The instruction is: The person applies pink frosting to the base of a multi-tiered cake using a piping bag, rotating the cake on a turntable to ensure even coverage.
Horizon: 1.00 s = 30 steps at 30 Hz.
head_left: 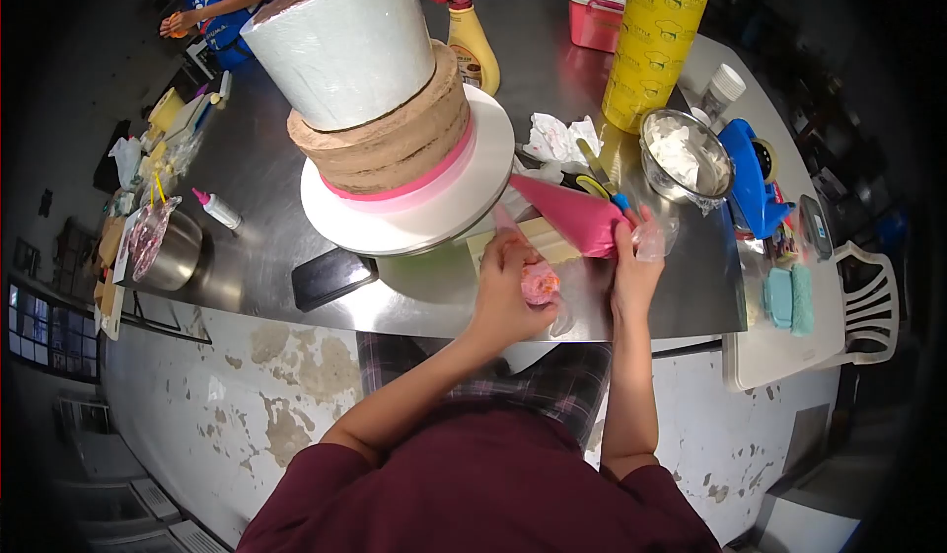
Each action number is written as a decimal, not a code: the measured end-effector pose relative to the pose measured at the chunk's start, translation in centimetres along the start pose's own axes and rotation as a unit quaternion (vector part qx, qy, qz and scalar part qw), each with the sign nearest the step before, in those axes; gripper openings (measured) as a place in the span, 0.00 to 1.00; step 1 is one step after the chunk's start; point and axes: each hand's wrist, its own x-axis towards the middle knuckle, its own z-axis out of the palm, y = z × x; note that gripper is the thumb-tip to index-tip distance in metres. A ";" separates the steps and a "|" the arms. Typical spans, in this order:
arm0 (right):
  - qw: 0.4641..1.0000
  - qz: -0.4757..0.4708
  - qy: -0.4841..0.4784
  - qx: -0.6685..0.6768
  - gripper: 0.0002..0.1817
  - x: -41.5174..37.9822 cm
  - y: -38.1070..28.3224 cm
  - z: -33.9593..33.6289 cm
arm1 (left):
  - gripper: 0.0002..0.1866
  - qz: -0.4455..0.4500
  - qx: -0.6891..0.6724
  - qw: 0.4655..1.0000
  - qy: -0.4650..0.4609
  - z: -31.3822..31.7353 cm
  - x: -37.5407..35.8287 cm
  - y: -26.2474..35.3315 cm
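Note:
My left hand [501,296] is closed around a clear piping bag [540,284] with pink and orange filling, its tip pointing toward the cake stand. In my right hand [635,272] is the wide end of a bright pink piping bag [574,216], fingers wrapped about its twisted top. Just beyond both hands stands a tall cake: a brown-frosted lower tier [385,153] with a pink band at its base, and a smooth pale grey-white upper tier [345,50]. It rests on a round white turntable [464,203]. A pale flat board [538,242] lies beneath the bags.
A black phone [333,279] lies left of my hands. To the right are a metal bowl of white cream [686,158] and a yellow roll [654,45]. A steel pot [173,249] and small bottle [217,210] stand left. Another person [225,5] is at far left.

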 end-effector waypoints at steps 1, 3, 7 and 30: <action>1.000 -0.002 -0.007 -0.007 0.32 -0.8 -0.8 -0.3 | 0.28 0.005 -0.016 1.000 0.009 -0.2 -0.2 0.1; 1.000 -0.002 -0.019 -0.024 0.38 -2.3 -2.9 -1.0 | 0.28 -0.001 -0.021 1.000 0.011 -0.5 -0.7 -0.1; 0.981 -0.114 -0.016 -0.154 0.45 -4.6 -3.6 -2.2 | 0.28 -0.010 -0.055 0.998 0.025 -1.3 -1.3 1.2; 0.962 -0.164 -0.126 0.180 0.23 -14.7 -7.5 3.1 | 0.48 -0.107 -0.612 0.781 0.065 -3.8 -6.3 10.2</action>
